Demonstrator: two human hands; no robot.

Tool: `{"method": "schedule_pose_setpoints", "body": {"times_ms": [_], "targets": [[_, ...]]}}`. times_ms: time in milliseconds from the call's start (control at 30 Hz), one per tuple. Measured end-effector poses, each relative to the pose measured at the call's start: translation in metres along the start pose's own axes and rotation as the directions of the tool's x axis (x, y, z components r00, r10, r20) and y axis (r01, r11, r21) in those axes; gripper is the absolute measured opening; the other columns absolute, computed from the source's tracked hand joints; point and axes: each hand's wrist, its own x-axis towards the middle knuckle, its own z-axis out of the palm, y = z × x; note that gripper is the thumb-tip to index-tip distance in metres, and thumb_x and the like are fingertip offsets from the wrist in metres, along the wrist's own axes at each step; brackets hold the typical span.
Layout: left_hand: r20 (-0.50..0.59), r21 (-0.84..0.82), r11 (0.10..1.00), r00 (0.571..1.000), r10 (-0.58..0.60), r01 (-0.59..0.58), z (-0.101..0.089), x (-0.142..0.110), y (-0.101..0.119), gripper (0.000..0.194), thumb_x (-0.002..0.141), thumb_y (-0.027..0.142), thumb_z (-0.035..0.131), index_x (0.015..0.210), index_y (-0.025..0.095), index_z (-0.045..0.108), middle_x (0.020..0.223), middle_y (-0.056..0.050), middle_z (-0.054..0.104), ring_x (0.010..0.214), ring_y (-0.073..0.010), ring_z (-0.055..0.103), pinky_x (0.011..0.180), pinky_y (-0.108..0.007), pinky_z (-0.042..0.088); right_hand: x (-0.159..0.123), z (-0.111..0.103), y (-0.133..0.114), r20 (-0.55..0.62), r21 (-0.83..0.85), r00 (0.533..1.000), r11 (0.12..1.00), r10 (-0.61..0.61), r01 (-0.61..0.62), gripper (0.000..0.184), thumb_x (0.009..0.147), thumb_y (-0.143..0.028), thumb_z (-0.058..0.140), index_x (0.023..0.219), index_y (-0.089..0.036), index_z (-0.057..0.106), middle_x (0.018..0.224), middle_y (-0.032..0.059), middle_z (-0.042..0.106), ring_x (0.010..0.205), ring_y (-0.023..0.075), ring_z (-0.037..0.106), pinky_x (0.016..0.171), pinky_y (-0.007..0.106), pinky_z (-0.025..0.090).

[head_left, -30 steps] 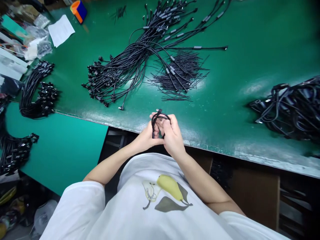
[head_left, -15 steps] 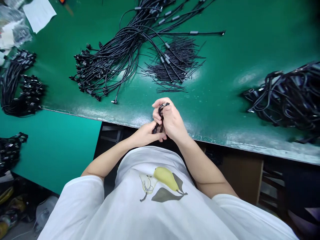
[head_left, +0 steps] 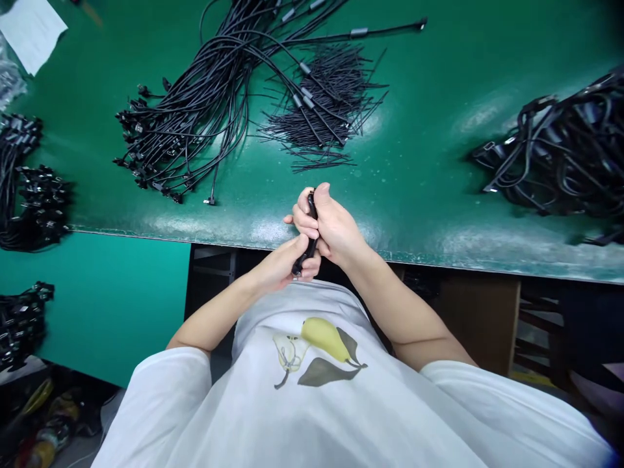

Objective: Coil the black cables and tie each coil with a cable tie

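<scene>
A black cable (head_left: 312,207), folded into a narrow bundle, is gripped in both hands just over the table's near edge. My left hand (head_left: 291,259) is closed around its lower end, thumb on top. Above it, my right hand (head_left: 331,224) clasps the upper part, with its thumb raised along the bundle. The fingers cover much of the cable. Beyond the hands lies a pile of short thin black ties (head_left: 331,97). Left of that pile spreads a heap of long black cables (head_left: 209,91) with small plugs and grey sleeves.
The green table (head_left: 414,162) ends just in front of my body. Coiled cables (head_left: 560,149) lie at the right, and more cable bundles (head_left: 43,201) at the left. A lower green surface (head_left: 121,292) holds another bundle (head_left: 24,318). White paper (head_left: 32,32) lies far left.
The cable's looped end no longer stands out between my fingers; the bundle is now straighter and held lengthwise. My right thumb has lifted. The view has shifted slightly.
</scene>
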Motion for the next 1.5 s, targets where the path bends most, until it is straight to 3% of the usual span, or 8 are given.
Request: {"method": "schedule_pose_setpoints", "body": {"times_ms": [200, 433, 633, 800, 933, 1033, 1133, 1500], "targets": [[-0.145, -0.111, 0.993, 0.989, 0.019, -0.036, 0.001, 0.008, -0.009, 0.044, 0.081, 0.055, 0.072, 0.081, 0.013, 0.057, 0.059, 0.006, 0.038, 0.049, -0.0045, 0.038, 0.045, -0.015, 0.032, 0.003, -0.003, 0.017, -0.152, -0.059, 0.979, 0.99, -0.136, 0.128, 0.063, 0.078, -0.089, 0.043, 0.082, -0.025, 0.045, 0.052, -0.0092, 0.032, 0.054, 0.0109, 0.045, 0.089, 0.034, 0.052], [-0.051, -0.297, 0.951, 0.993, -0.103, 0.083, 0.009, 0.021, 0.004, 0.029, 0.095, 0.038, 0.055, 0.08, 0.013, 0.06, 0.057, 0.007, 0.029, 0.044, -0.0043, 0.027, 0.041, -0.015, 0.025, 0.008, -0.018, 0.008, -0.134, 0.094, 0.961, 0.962, -0.241, 0.255, 0.055, 0.077, -0.078, 0.061, 0.082, -0.026, 0.044, 0.049, -0.0123, 0.031, 0.045, 0.0081, 0.032, 0.082, 0.034, 0.052], [0.001, 0.017, 0.999, 0.999, -0.041, 0.041, 0.0, 0.032, -0.001, 0.038, 0.078, 0.049, 0.076, 0.083, 0.015, 0.061, 0.067, 0.002, 0.046, 0.059, -0.0092, 0.042, 0.057, -0.022, 0.037, 0.002, -0.043, 0.012, -0.148, -0.253, 0.963, 0.95, -0.226, 0.184, 0.04, 0.084, -0.06, 0.064, 0.086, -0.024, 0.047, 0.066, -0.0061, 0.049, 0.055, 0.01, 0.045, 0.073, 0.031, 0.048], [-0.124, 0.657, 0.751, 0.975, 0.185, -0.059, -0.007, 0.03, 0.006, 0.032, 0.089, 0.048, 0.063, 0.076, 0.018, 0.061, 0.068, 0.0, 0.055, 0.064, -0.012, 0.043, 0.063, -0.025, 0.035, -0.001, -0.065, 0.008, 0.007, -0.546, 0.984, 0.824, -0.176, 0.152, 0.035, 0.088, -0.055, 0.058, 0.094, -0.021, 0.051, 0.08, -0.0012, 0.056, 0.069, 0.0131, 0.053, 0.067, 0.029, 0.044], [-0.232, 0.392, 0.912, 0.945, 0.229, -0.125, -0.018, 0.031, 0.015, 0.041, 0.084, 0.057, 0.065, 0.081, 0.017, 0.058, 0.059, 0.005, 0.045, 0.055, -0.0091, 0.038, 0.055, -0.023, 0.032, 0.019, -0.107, -0.018, 0.1, -0.68, 0.964, 0.691, -0.245, 0.246, 0.038, 0.094, -0.056, 0.05, 0.105, -0.02, 0.058, 0.094, 0.0053, 0.061, 0.084, 0.0187, 0.059, 0.079, 0.033, 0.048], [-0.333, 0.109, 0.978, 0.92, 0.207, -0.18, -0.027, 0.033, 0.024, 0.04, 0.076, 0.049, 0.076, 0.08, 0.016, 0.054, 0.061, 0.006, 0.04, 0.053, -0.0057, 0.035, 0.051, -0.019, 0.028, 0.048, -0.144, -0.029, -0.037, -0.908, 0.93, 0.402, -0.365, 0.122, 0.028, 0.092, -0.047, 0.058, 0.099, -0.02, 0.062, 0.1, 0.0077, 0.06, 0.08, 0.0197, 0.056, 0.08, 0.037, 0.046], [-0.315, 0.016, 0.988, 0.937, 0.15, -0.153, -0.029, 0.033, 0.028, 0.037, 0.077, 0.043, 0.077, 0.079, 0.014, 0.055, 0.062, 0.006, 0.039, 0.052, -0.0039, 0.035, 0.049, -0.017, 0.027, 0.075, -0.163, -0.027, 0.029, -0.979, 0.951, 0.182, -0.308, 0.089, 0.02, 0.087, -0.036, 0.065, 0.096, -0.019, 0.063, 0.1, 0.0086, 0.058, 0.079, 0.0206, 0.054, 0.077, 0.036, 0.045], [-0.346, 0.023, 0.984, 0.921, 0.176, -0.179, -0.031, 0.028, 0.02, 0.041, 0.074, 0.046, 0.079, 0.081, 0.013, 0.056, 0.062, 0.006, 0.039, 0.052, -0.0032, 0.034, 0.048, -0.016, 0.025, 0.076, -0.157, -0.033, 0.095, -0.995, 0.976, 0.008, -0.198, 0.098, 0.009, 0.086, -0.026, 0.059, 0.089, -0.017, 0.061, 0.093, 0.0078, 0.059, 0.08, 0.0191, 0.052, 0.071, 0.031, 0.039]]}}
